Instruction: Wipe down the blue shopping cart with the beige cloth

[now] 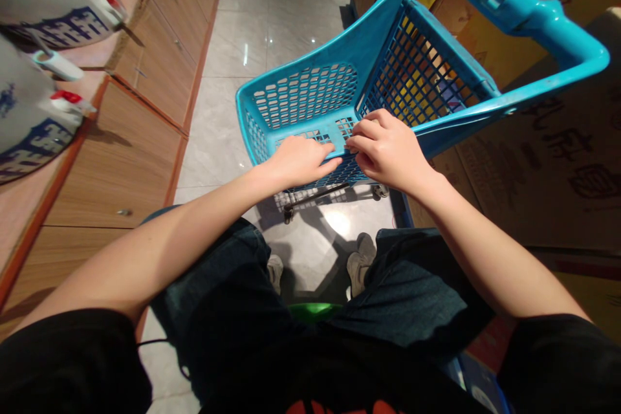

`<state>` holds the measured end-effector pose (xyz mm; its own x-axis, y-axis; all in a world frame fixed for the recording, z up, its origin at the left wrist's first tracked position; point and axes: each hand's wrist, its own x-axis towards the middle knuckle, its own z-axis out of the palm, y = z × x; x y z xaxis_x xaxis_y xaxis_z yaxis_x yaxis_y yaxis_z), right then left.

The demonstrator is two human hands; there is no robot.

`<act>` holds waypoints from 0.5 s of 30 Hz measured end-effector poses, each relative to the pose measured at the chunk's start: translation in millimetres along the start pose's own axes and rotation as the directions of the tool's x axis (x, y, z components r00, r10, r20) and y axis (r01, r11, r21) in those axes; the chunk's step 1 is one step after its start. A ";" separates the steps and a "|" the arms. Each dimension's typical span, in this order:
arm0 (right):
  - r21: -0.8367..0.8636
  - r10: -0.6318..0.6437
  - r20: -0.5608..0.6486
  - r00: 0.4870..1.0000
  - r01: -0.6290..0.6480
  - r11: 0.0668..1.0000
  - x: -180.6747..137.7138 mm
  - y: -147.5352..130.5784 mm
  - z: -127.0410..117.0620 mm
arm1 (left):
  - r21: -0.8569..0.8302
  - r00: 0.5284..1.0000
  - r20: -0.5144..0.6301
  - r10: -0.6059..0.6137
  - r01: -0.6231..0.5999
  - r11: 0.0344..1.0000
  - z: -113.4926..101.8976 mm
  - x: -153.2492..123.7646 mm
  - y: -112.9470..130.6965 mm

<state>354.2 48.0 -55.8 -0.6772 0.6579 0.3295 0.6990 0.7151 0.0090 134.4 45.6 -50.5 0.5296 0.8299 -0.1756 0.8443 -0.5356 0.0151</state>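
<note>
Grip first: our left hand (301, 162) lies flat on the near end wall of the blue basket (310, 94), fingers stretched and close together, clamped on nothing we can see. Our right hand (391, 152) sits just beside it on the same wall, fingers curled inward, tips meeting those of the left. Whether they pinch some small part of the mesh we cannot tell; the knuckles hide it.

Progress, as we judge it: both hands are on the basket at its near rim, so the handling is under way, with nothing that looks finished. No goods show inside the basket. The yellow showing through its right mesh wall seems to belong to the cartons (557, 162) behind. The basket stands on its wheels (381, 192) on the floor, just beyond our shoes (361, 262). Its long handle (533, 13) rises to the far right, untouched.

Surface and room: the floor (272, 26) is pale glossy tile with lamp glare, a narrow aisle running to the far end. Left: wooden cabinets (121, 168) with drawers, topped by a reddish counter (24, 207). Big white jars (48, 6) with blue lettering and small taps stand on it. Right: brown cartons printed with characters, close against the basket. We sit low on a green stool (310, 310), only partly seen.
</note>
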 end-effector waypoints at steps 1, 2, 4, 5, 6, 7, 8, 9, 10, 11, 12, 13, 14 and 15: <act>-0.005 0.000 0.000 1.000 0.000 1.000 -0.1 -0.4 -0.1 | 0.003 1.000 0.002 -0.002 0.002 1.000 -0.4 -0.2 0.3; -0.011 -0.001 0.002 1.000 0.001 1.000 -0.1 -1.3 -0.3 | 0.005 1.000 0.003 -0.004 0.004 1.000 -0.7 -0.3 0.6; -0.028 -0.004 0.007 1.000 0.004 1.000 0.0 -4.2 -0.7 | 0.004 1.000 0.008 -0.005 0.005 1.000 -1.2 -0.4 0.9; -0.037 -0.006 0.009 1.000 0.007 0.999 0.1 -6.0 -0.9 | 0.003 1.000 0.010 -0.004 0.004 1.000 -1.3 -0.4 0.8; -0.045 -0.008 0.011 1.000 0.008 0.999 0.2 -7.6 -1.2 | 0.001 1.000 0.011 -0.001 0.001 1.000 -1.1 -0.3 0.7; -0.047 -0.012 0.013 1.000 0.012 0.999 0.5 -8.6 -1.5 | -0.002 1.000 0.010 0.003 -0.003 1.000 -0.9 -0.2 0.4; -0.043 -0.018 0.016 1.000 0.018 0.999 0.7 -8.9 -1.9 | -0.006 1.000 0.006 0.006 -0.006 1.000 -0.6 -0.1 0.2; -0.034 -0.021 0.018 1.000 0.022 0.999 0.9 -8.3 -2.4 | -0.011 1.000 0.001 0.008 -0.008 1.000 -0.3 0.0 0.0; -0.021 -0.020 0.016 1.000 0.020 1.000 1.1 -6.6 -2.9 | -0.015 1.000 -0.004 0.006 -0.006 1.000 0.0 0.1 -0.1; -0.010 -0.012 0.010 1.000 0.012 1.000 1.2 -4.3 -3.4 | -0.017 1.000 -0.007 0.003 -0.003 1.000 0.1 0.0 0.0; -0.004 0.001 0.001 1.000 -0.001 1.000 1.2 -1.6 -3.7 | -0.016 1.000 -0.007 0.001 -0.001 1.000 0.1 0.0 0.2; -0.004 0.018 -0.010 1.000 -0.018 1.000 1.2 1.0 -3.9 | -0.012 1.000 -0.005 -0.002 0.002 1.000 0.0 -0.1 0.6; -0.010 0.037 -0.020 0.999 -0.037 0.999 1.1 2.8 -4.0 | -0.005 1.000 -0.002 -0.006 0.006 1.000 -0.3 -0.3 0.9; -0.021 0.050 -0.026 0.998 -0.050 0.999 1.0 3.4 -3.8 | 0.002 1.000 0.002 -0.009 0.009 1.000 -0.7 -0.4 1.3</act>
<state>356.7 50.2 -51.9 -0.6352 0.6863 0.3543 0.7369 0.6759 0.0118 135.3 44.7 -49.7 0.5221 0.8342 -0.1772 0.8487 -0.5287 0.0118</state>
